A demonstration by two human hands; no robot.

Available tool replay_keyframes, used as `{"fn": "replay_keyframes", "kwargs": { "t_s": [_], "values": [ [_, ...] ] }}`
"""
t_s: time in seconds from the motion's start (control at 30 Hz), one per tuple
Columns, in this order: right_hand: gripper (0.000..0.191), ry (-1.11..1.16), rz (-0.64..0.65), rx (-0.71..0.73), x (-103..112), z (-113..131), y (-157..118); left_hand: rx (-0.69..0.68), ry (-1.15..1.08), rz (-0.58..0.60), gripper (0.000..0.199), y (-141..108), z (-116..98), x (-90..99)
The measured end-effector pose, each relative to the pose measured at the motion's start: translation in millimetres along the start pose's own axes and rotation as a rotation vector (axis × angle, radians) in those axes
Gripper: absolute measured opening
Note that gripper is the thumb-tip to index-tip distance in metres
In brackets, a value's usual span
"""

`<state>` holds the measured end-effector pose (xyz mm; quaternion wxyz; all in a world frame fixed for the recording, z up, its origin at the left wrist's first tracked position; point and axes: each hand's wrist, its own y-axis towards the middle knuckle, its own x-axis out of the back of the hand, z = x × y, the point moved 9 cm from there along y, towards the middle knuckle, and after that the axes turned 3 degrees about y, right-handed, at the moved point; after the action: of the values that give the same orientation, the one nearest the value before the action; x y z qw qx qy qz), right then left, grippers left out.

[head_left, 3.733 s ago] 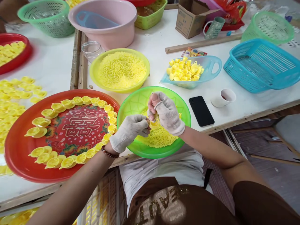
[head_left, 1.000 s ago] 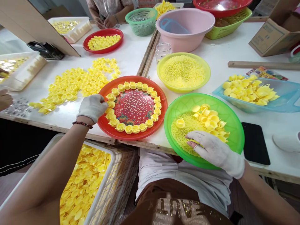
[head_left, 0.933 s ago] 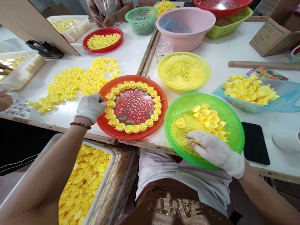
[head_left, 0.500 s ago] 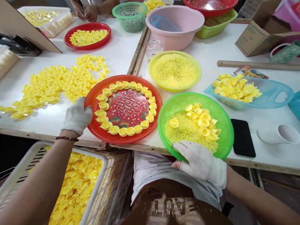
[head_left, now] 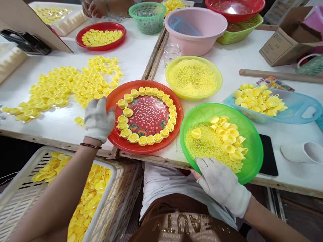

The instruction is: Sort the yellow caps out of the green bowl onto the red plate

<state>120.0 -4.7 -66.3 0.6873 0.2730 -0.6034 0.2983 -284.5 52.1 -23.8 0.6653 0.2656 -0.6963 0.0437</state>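
Note:
My left hand (head_left: 99,119), in a white glove, is at the left rim of a red plate (head_left: 148,147); its fingers are apart and nothing shows in it. Yellow cups (head_left: 142,140) form a ring on the plate around a red printed centre, one sitting inward at the left. My gloved right hand (head_left: 219,183) grips the near rim of a green plate (head_left: 254,148), thumb outside and fingers over the edge. Yellow granules (head_left: 202,146) cover part of that plate, with a pile of yellow cups (head_left: 230,137) at its right and a single cup (head_left: 196,133) at its left.
Loose yellow cups (head_left: 58,85) spread over the left table. Behind stand a yellow bowl (head_left: 193,95) of granules, a glass jar (head_left: 172,52) and a pink basin (head_left: 199,42). At right are a blue scoop (head_left: 300,104), a phone (head_left: 268,156) and a white cup (head_left: 295,153). A person's hands (head_left: 94,8) show at back.
The green plate has shifted right with my right hand, now overlapping more of the phone. My left hand has opened at the red plate's rim. One ring cup now sits further inward.

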Motion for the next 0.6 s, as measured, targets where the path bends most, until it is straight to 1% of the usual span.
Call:
{"fn": "replay_keyframes", "kwargs": {
  "t_s": [0.03,0.07,0.13,0.17,0.2,0.27,0.37,0.43,0.47,0.5,0.53,0.6],
  "values": [
    [0.022,0.000,-0.013,-0.007,1,0,1,-0.088,0.001,-0.038,0.055,-1,-15,2.6],
    [0.023,0.002,-0.026,-0.015,2,0,1,-0.179,0.001,-0.043,0.051,-3,-30,1.4],
    [0.023,0.007,-0.049,-0.018,4,1,2,-0.309,0.019,0.027,0.037,-2,-52,-10.1],
    [0.023,0.011,-0.057,-0.016,4,1,2,-0.331,0.036,0.068,0.032,0,-56,-16.6],
    [0.023,0.016,-0.061,-0.015,4,1,2,-0.324,0.053,0.090,0.029,3,-56,-21.1],
    [0.023,0.027,-0.045,-0.019,2,0,1,-0.280,0.081,0.106,0.027,10,-49,-24.5],
    [0.025,0.038,-0.008,-0.041,-1,-2,0,-0.195,0.096,0.105,0.027,13,-31,-18.5],
    [0.026,0.048,-0.001,-0.046,-2,-3,0,-0.171,0.075,0.104,0.029,6,-27,-11.7],
    [0.026,0.052,-0.004,-0.045,-3,-3,0,-0.186,0.052,0.093,0.031,0,-29,-7.7],
    [0.026,0.055,-0.011,-0.043,-3,-3,0,-0.230,0.024,0.088,0.032,-8,-36,-4.9],
    [0.026,0.057,-0.019,-0.040,-3,-3,-1,-0.295,-0.005,0.089,0.033,-17,-46,-3.7],
    [0.025,0.055,-0.037,-0.031,-3,-4,-1,-0.453,-0.031,0.137,0.033,-38,-69,-8.2]
  ]
}}
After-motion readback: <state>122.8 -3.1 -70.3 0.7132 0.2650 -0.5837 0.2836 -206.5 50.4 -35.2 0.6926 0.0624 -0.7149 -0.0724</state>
